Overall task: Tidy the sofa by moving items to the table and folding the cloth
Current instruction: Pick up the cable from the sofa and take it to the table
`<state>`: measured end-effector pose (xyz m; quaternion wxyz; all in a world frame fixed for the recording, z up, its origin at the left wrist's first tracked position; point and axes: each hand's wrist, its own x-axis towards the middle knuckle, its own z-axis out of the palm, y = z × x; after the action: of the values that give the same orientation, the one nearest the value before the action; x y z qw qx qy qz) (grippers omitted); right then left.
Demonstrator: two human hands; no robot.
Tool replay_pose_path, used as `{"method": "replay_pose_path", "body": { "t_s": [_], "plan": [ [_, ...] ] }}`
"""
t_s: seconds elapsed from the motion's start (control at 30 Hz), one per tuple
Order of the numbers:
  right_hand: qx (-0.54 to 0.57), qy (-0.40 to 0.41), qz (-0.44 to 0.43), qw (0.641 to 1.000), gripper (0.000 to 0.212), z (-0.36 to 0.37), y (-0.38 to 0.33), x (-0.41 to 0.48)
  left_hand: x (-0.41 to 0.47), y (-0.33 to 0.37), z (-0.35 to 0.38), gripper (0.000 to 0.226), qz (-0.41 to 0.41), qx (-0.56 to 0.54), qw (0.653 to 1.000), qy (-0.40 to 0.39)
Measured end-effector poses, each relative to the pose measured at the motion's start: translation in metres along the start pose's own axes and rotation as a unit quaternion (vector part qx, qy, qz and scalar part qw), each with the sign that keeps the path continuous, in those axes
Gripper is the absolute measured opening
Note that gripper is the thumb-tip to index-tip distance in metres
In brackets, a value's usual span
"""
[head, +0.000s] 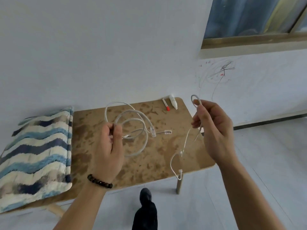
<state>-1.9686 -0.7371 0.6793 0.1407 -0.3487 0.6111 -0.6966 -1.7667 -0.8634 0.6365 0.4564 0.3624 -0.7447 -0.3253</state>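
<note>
A low wooden table (149,156) stands against the white wall. Above it my left hand (109,146) grips a coiled white network cable (141,123) whose two clear plugs hang near the table's middle. My right hand (212,128) pinches a thin white charging cable (184,146), folded into a loop at the top, with its end dangling past the table's front edge. A folded cloth with blue and white wavy stripes (36,153) lies on the table's left end.
A red-capped pen (166,105) and a white marker (173,102) lie at the table's far right corner. My dark shoe (146,196) is on the pale floor below. A window (252,19) sits upper right, with scribbles on the wall beneath.
</note>
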Motion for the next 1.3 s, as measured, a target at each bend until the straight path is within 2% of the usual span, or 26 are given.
{"method": "replay_pose_path", "body": {
  "t_s": [0.13,0.27,0.4,0.47,0.53,0.63,0.7,0.77,0.83,0.9,1.0,1.07,1.1,1.17,1.23,1.3],
  "plan": [
    [-0.011,-0.014,0.008,1.000,0.017,0.022,0.046,0.101,0.080,-0.059,0.065,0.026,-0.026,0.021,0.999,-0.019],
    [-0.019,-0.056,0.072,0.996,0.023,0.053,0.094,0.202,0.169,-0.108,0.126,0.026,-0.057,0.064,0.994,-0.066],
    [0.069,-0.069,0.120,0.988,0.025,0.081,0.133,0.286,0.251,-0.136,0.180,0.019,-0.045,0.097,0.992,-0.065],
    [0.130,-0.049,0.162,0.977,0.023,0.085,0.159,0.313,0.275,-0.158,0.206,0.023,-0.071,0.099,0.990,-0.070],
    [0.135,-0.017,0.211,0.968,0.020,0.081,0.198,0.327,0.282,-0.189,0.234,0.026,-0.115,0.099,0.984,-0.096],
    [-0.034,0.010,0.285,0.958,0.016,0.062,0.289,0.327,0.265,-0.236,0.273,0.020,-0.164,0.120,0.968,-0.147],
    [-0.183,-0.028,0.330,0.926,0.018,0.045,0.349,0.312,0.239,-0.262,0.292,0.018,-0.185,0.151,0.955,-0.176],
    [-0.283,-0.077,0.373,0.880,0.023,0.028,0.392,0.286,0.210,-0.284,0.304,0.020,-0.211,0.195,0.937,-0.198],
    [-0.337,-0.113,0.403,0.844,0.026,0.015,0.418,0.262,0.187,-0.300,0.309,0.023,-0.243,0.224,0.918,-0.221],
    [-0.370,-0.138,0.411,0.822,0.027,0.008,0.432,0.248,0.174,-0.308,0.311,0.034,-0.243,0.254,0.901,-0.253],
    [-0.396,-0.158,0.408,0.807,0.028,0.003,0.436,0.248,0.174,-0.308,0.312,0.036,-0.210,0.280,0.892,-0.286],
    [-0.422,-0.182,0.386,0.800,0.039,0.001,0.427,0.252,0.182,-0.298,0.309,0.041,-0.213,0.300,0.877,-0.309],
    [-0.433,-0.187,0.371,0.800,0.047,0.000,0.418,0.256,0.187,-0.291,0.304,0.048,-0.214,0.318,0.867,-0.318],
    [-0.428,-0.181,0.328,0.823,0.051,0.000,0.392,0.268,0.201,-0.269,0.290,0.054,-0.207,0.344,0.863,-0.307],
    [-0.380,-0.159,0.282,0.866,0.043,0.002,0.355,0.280,0.212,-0.242,0.271,0.051,-0.198,0.313,0.893,-0.258],
    [-0.292,-0.138,0.256,0.911,0.031,0.001,0.314,0.285,0.213,-0.207,0.250,0.045,-0.201,0.214,0.937,-0.190]
  ]
}}
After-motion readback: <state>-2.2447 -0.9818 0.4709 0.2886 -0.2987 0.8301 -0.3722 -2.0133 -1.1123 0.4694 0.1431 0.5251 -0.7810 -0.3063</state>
